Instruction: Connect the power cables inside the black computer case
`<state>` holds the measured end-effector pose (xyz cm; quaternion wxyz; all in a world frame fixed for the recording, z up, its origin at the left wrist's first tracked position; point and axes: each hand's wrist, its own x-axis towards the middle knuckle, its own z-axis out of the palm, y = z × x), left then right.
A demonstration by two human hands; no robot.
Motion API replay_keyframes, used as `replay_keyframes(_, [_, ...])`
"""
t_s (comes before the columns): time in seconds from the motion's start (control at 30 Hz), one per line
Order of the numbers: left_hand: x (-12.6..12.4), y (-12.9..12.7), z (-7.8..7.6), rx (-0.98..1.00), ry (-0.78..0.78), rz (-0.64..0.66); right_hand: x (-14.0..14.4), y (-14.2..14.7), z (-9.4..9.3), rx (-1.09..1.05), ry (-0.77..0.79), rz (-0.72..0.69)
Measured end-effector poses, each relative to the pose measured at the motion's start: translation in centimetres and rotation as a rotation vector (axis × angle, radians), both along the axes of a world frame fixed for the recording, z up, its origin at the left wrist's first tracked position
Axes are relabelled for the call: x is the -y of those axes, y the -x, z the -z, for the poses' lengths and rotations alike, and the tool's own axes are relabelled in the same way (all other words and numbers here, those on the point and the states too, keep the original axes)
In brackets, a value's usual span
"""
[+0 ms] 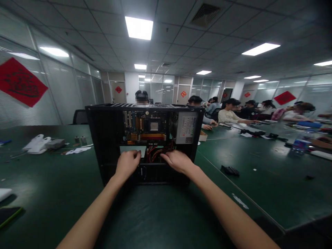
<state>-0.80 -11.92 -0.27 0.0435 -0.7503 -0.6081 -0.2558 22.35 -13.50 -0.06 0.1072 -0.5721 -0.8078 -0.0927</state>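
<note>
An open black computer case (93,138) stands on the green table in front of me, its inside facing me. My left hand (128,162) has its fingers curled at the front edge of a flat light-grey metal drive (132,149); what its fingertips hold is hidden. Farther right, my right hand (179,160) closes thumb and fingers at a bundle of red, black and yellow cables (154,154). Above the hands sits the motherboard (145,126) with a square processor (154,126). A labelled power supply (185,128) fills the upper right corner.
White plastic bags (38,143) and a grey box (55,143) lie on the left of the table (64,193). A phone (10,215) is near the left edge. To the right are a black part (230,171) and a plastic bottle (301,141). Several people sit beyond.
</note>
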Motion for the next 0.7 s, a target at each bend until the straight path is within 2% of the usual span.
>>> replay_keyframes(0.07, [-0.1, -0.3, 0.1, -0.018, 0.017, -0.059, 1.5, -0.4, 0.8, 0.095, -0.013, 0.054])
replay_keyframes(0.17, [-0.5, -0.8, -0.1, -0.027, 0.065, -0.125, 2.7, 0.0, 2.1, 0.113, -0.069, 0.148])
replay_keyframes(0.33, [-1.6, -0.9, -0.6, 0.057, 0.182, -0.099, 2.8, 1.7, 2.9, 0.078, -0.163, 0.319])
replay_keyframes(0.53, [-3.3, 0.4, -0.7, 0.092, 0.218, -0.083, 4.0, 3.8, 2.9, 0.076, -0.185, 0.361])
replay_keyframes(0.7, [-5.1, 2.5, -0.8, 0.106, 0.213, -0.074, 6.0, 7.0, 3.3, 0.097, -0.172, 0.354])
